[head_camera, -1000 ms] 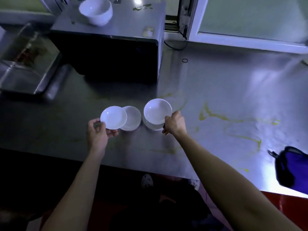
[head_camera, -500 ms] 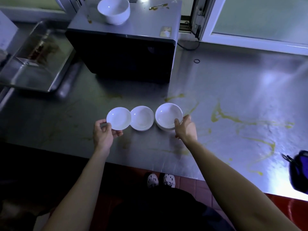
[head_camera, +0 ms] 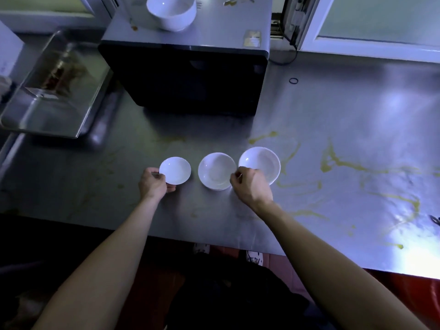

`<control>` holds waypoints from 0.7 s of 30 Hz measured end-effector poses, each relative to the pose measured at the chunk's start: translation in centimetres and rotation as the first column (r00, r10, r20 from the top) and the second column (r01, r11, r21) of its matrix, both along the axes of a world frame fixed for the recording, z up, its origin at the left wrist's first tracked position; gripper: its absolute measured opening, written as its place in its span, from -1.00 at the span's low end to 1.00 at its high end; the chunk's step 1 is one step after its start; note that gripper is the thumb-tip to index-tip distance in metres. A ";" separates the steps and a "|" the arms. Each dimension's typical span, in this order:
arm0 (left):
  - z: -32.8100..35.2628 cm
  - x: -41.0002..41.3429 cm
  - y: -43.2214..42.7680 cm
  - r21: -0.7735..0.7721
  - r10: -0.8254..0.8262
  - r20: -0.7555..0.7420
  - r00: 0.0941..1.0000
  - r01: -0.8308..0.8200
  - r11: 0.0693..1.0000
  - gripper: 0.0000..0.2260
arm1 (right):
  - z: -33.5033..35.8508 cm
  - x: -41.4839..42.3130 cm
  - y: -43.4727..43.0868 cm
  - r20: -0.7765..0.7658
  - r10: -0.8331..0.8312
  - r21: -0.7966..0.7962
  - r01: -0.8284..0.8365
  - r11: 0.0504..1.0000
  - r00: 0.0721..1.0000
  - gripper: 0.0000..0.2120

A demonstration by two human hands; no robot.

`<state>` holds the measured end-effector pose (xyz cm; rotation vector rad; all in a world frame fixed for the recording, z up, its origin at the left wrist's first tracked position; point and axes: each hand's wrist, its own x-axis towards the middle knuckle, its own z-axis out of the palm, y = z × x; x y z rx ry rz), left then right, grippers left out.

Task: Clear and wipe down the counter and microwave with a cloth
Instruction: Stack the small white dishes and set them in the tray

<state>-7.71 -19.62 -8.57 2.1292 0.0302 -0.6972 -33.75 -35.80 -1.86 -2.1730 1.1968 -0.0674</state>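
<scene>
Although no cloth shows anywhere in view, the counter (head_camera: 333, 110) carries yellow smears (head_camera: 333, 160) across its right half, and three white dishes stand in a row near its front edge. The left hand (head_camera: 153, 184) pinches the near rim of the small dish (head_camera: 175, 170); whether that dish is lifted or resting cannot be told. The right hand (head_camera: 252, 184) is curled on the near rim of the larger bowl (head_camera: 259, 164), which sits just beside the middle dish (head_camera: 217, 171). Behind them stands the microwave (head_camera: 183, 75), with a deep bowl (head_camera: 171, 11) and brownish spots on its top. A steel tray (head_camera: 54, 86) lies to its left and a small black ring (head_camera: 293, 80) to its right.

Assessment: clearing stage, wiping not begun. Risks noted:
- Edge-only grips on glazed ware may slip.
- The larger bowl could clip the middle dish's rim when moved.
- Dragging dishes through the smears would spread residue.
- Wiping the microwave top with the deep bowl in place could knock it off.
</scene>
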 end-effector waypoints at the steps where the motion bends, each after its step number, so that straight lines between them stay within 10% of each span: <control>1: -0.2 0.7 -0.4 0.014 -0.019 -0.005 1.000 0.019 1.000 -0.77 | 0.0 0.3 0.2 -0.018 -0.010 -0.011 0.009 1.000 1.000 -0.63; 7: -0.6 3.2 -1.2 0.128 -0.211 0.024 0.977 0.207 0.970 -0.80 | -1.3 2.0 3.6 -0.202 -0.192 0.047 0.205 0.978 0.960 -0.62; 13: 0.5 5.0 0.5 0.288 -0.530 0.192 0.826 0.469 0.835 -0.89 | -2.1 4.4 5.7 -0.064 -0.582 0.403 0.555 0.728 0.810 -0.53; 21: 3.6 3.7 -0.7 0.126 -0.636 0.287 0.716 0.630 0.766 -0.91 | 3.6 5.9 6.6 0.095 -0.623 0.411 0.540 0.735 0.776 -0.61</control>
